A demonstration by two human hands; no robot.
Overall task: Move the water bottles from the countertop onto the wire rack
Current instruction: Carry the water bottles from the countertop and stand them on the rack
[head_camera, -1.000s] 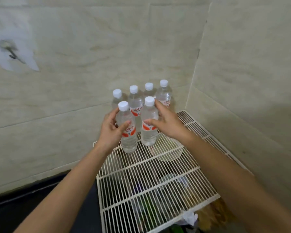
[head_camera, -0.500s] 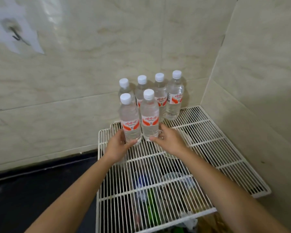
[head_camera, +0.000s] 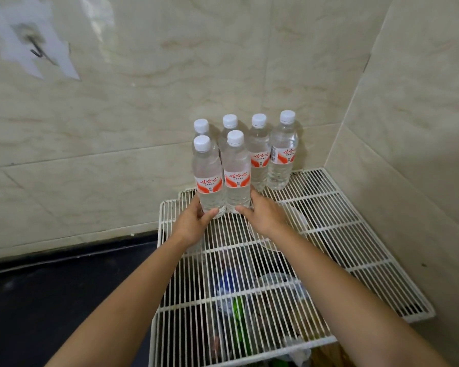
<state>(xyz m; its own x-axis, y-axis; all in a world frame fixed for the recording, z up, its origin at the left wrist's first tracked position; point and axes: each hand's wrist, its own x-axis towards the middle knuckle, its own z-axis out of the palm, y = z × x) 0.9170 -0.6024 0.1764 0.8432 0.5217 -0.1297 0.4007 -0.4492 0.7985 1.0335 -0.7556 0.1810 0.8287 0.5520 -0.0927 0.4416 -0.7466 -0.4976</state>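
Several clear water bottles with white caps and red-and-white labels stand upright at the back of the white wire rack (head_camera: 329,234). The two front ones stand side by side and touch. My left hand (head_camera: 192,223) wraps the base of the front left bottle (head_camera: 208,176). My right hand (head_camera: 265,215) holds the base of the front right bottle (head_camera: 236,170). Behind them a row stands against the wall: the far right bottle (head_camera: 282,154), another bottle (head_camera: 259,154) beside it, and two more partly hidden by the front pair.
Beige tiled walls meet in a corner right behind the rack. A dark countertop (head_camera: 51,300) lies to the left. Under the rack wires I see blurred items: a green object (head_camera: 240,313), a blue one (head_camera: 227,279) and a clear bowl (head_camera: 276,282).
Both hands have slid down from the labels to the bases of the two front bottles, which now stand on the rack. The view has shifted so the rack sits further right.
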